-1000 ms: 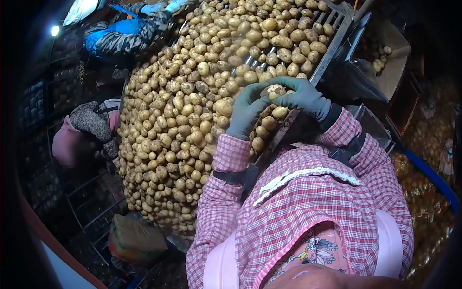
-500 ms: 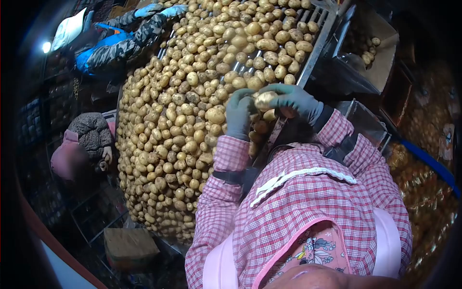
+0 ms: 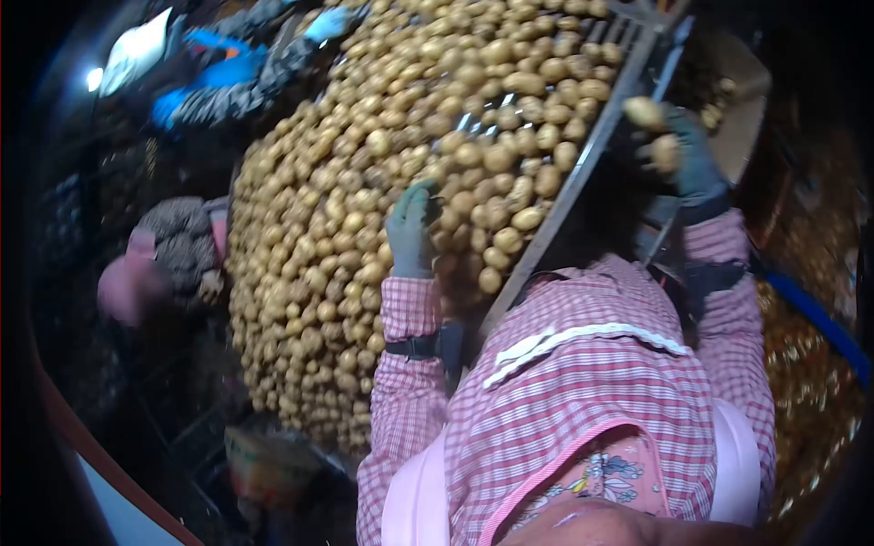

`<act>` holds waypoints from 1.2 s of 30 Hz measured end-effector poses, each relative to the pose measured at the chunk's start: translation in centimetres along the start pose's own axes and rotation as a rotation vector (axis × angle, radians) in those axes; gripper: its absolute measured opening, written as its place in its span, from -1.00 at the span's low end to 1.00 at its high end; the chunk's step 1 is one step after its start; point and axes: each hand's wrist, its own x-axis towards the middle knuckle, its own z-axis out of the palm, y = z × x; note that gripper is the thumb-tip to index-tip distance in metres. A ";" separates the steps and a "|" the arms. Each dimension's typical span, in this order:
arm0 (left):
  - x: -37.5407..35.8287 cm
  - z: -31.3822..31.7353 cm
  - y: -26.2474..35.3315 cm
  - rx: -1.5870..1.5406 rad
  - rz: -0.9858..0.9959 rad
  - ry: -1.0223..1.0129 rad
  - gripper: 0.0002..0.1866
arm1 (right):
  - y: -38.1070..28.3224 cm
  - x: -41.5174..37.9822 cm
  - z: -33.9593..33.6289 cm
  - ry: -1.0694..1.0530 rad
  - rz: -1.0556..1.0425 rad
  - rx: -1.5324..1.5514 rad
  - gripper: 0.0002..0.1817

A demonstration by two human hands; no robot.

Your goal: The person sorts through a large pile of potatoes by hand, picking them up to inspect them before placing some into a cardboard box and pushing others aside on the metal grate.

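Observation:
A big heap of yellow potatoes covers a sorting table with metal rollers. My left hand, in a grey-green glove, rests flat on the potatoes near the table's near edge and holds nothing. My right hand, gloved the same, is raised past the table's metal side rail, out to the right. It holds a potato in its fingers. A second potato shows just above its fingertips; the blur hides whether it touches the glove.
An open cardboard box stands just beyond my right hand. A blue pipe and netted potato sacks lie on the right. Across the table a person's blue-gloved hand reaches in. Another person in a grey sleeve stands at the left.
My right hand has left the pile and swung right over the rail with a potato. My left hand let go of that potato and dropped onto the heap. The view has blurred.

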 end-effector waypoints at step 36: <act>8.9 7.0 -2.7 0.849 0.555 -0.117 -0.61 | -3.9 -2.0 1.5 0.349 -0.298 -0.662 -0.79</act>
